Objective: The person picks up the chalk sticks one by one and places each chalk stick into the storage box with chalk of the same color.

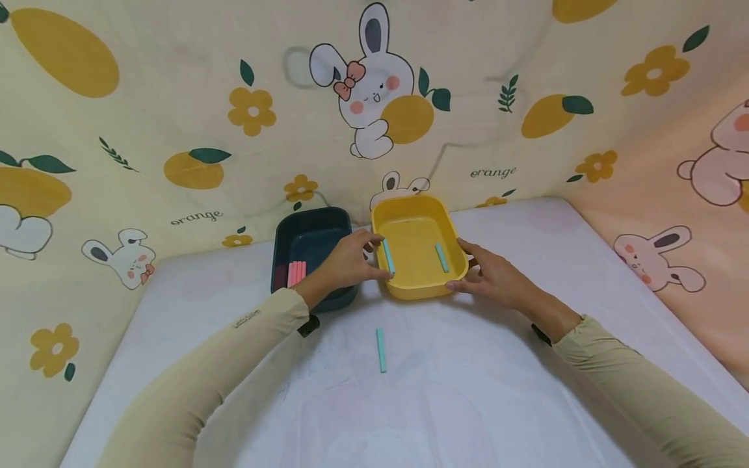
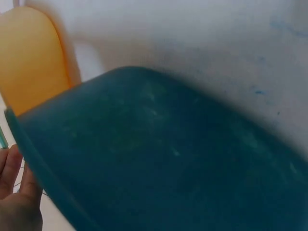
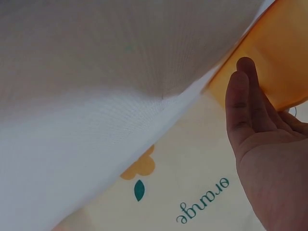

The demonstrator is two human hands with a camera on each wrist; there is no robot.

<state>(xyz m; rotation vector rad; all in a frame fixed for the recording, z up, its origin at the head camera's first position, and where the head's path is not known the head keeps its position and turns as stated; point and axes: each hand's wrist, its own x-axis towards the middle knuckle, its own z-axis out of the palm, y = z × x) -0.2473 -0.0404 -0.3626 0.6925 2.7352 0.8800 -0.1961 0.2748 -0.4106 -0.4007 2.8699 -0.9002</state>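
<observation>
My left hand (image 1: 351, 259) holds a light-blue chalk stick (image 1: 388, 255) by its ends, thumb at the near end and a finger at the far end, over the left side of the yellow tray (image 1: 418, 294). Inside that tray, near its right wall, lies another blue-green chalk stick (image 1: 441, 257). My right hand (image 1: 497, 278) touches the tray's right side and near right corner, its fingers fairly straight in the right wrist view. A third, mint-green chalk stick (image 1: 381, 350) lies on the table in front.
A dark teal tray (image 1: 313, 218) stands left of the yellow one, beneath my left forearm, with several pink chalk sticks (image 1: 297, 272) in it. The table has a white cover (image 1: 468, 364). Behind and beside it hangs a rabbit-and-orange patterned cloth (image 1: 251, 169).
</observation>
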